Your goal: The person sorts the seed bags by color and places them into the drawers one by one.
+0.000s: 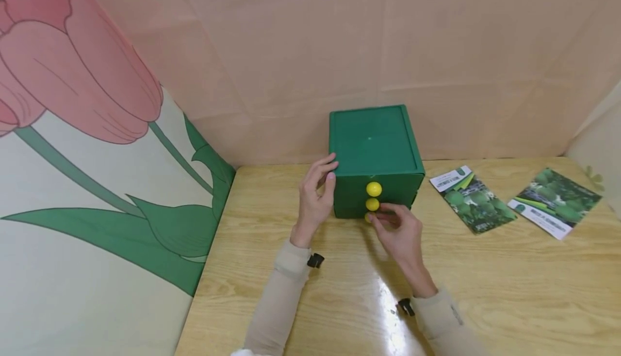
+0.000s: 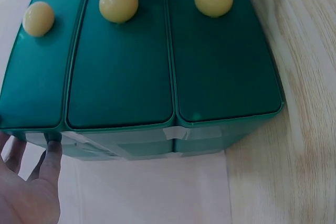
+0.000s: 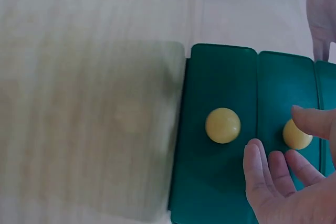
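Note:
A green three-drawer box (image 1: 378, 137) stands on the table, all drawers closed. Each drawer front has a round yellow knob; the top knob (image 1: 374, 189), middle knob (image 2: 118, 4) and bottom knob (image 3: 223, 125) line up down the middle. My left hand (image 1: 316, 194) rests against the box's upper left front edge, fingertips at the rim. In front of the drawers is my right hand (image 1: 400, 234), thumb and fingers spread around the middle knob. The thumb (image 3: 312, 121) overlaps that knob in the right wrist view, with the other fingers just below it there.
Two leaflets with green fruit pictures, a left one (image 1: 473, 199) and a right one (image 1: 555, 205), lie on the wooden table (image 1: 509, 286) right of the box. Behind the box hangs a pinkish cloth (image 1: 291, 48). A tulip-printed panel (image 1: 97, 172) borders the table's left side.

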A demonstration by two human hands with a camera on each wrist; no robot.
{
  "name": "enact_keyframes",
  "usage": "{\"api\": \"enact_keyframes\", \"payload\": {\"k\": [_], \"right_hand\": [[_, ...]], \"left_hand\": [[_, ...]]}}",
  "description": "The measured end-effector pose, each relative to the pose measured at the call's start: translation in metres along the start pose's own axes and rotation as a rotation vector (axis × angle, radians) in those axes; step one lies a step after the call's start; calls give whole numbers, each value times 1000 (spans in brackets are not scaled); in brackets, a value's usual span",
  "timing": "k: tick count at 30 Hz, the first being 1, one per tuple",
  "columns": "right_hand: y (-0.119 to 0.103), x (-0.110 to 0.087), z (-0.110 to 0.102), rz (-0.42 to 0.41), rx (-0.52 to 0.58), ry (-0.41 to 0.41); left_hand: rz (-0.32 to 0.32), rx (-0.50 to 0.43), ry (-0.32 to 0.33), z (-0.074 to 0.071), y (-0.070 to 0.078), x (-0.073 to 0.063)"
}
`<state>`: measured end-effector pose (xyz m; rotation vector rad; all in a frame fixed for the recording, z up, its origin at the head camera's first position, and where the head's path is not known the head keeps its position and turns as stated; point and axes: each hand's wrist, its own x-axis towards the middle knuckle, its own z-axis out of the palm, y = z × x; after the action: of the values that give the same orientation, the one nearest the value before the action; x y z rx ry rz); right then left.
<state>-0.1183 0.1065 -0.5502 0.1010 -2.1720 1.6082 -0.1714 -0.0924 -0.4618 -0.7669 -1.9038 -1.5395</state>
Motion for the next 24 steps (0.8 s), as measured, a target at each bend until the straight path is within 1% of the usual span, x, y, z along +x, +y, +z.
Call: {"api": "enact_keyframes", "payload": {"k": [1, 6, 7, 8, 14, 16, 20, 23, 24], "right_hand": [[2, -1, 0, 19, 4, -6], [8, -4, 2, 119, 60, -20], [8, -4, 3, 138, 73, -19], [10, -5, 3, 154, 78, -17], [14, -5, 6, 243, 86, -11], [15, -5, 8, 292, 128, -11], [16, -7, 9, 422, 217, -31], [19, -8, 12, 480, 224, -35], [20, -8, 14, 488, 225, -29]], "left_hand": [[3, 8, -1, 1, -2, 0], [7, 2, -4, 1, -4, 0], [6, -5, -4, 1, -3, 1], [5, -15, -4, 0, -1, 1], [15, -16, -4, 0, -3, 0], [14, -14, -3, 0, -4, 0], [22, -1, -8, 1, -23, -4], [25, 3, -11, 3, -37, -7], [23, 3, -12, 2, -37, -7]]}}
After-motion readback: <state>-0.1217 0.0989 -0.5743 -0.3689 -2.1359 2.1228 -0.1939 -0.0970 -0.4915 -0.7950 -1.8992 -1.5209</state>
